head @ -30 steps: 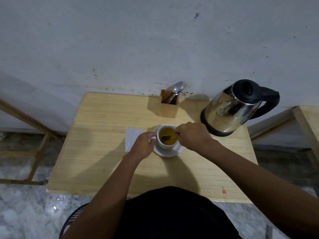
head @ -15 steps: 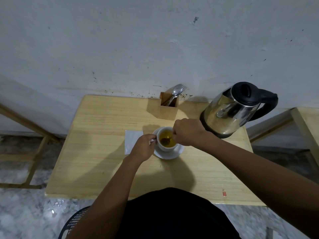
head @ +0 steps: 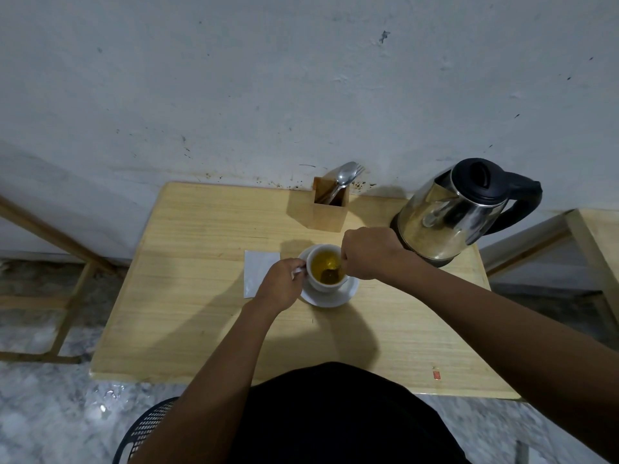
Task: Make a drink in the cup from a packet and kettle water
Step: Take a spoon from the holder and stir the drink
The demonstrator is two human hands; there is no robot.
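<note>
A white cup [head: 326, 284] full of yellow-brown liquid stands on a white saucer [head: 330, 296] in the middle of the wooden table [head: 187, 296]. My left hand [head: 283, 283] grips the cup's handle on its left side. Just right of the cup, my right hand [head: 371, 252] is closed on a spoon [head: 331, 274] whose bowl is dipped in the liquid. A white packet [head: 256, 269] lies flat left of the cup, partly under my left hand. The steel kettle [head: 449, 212] with a black lid stands at the back right.
A wooden holder [head: 330, 209] with a spoon and fork sits at the back by the wall. Another wooden table edge [head: 599, 242] shows at the right. A black chair [head: 144, 430] is below me. A small red scrap [head: 436, 374] lies near the front edge.
My right hand has shifted back and to the right around the cup with the spoon, stirring. The left hand stays on the handle.
</note>
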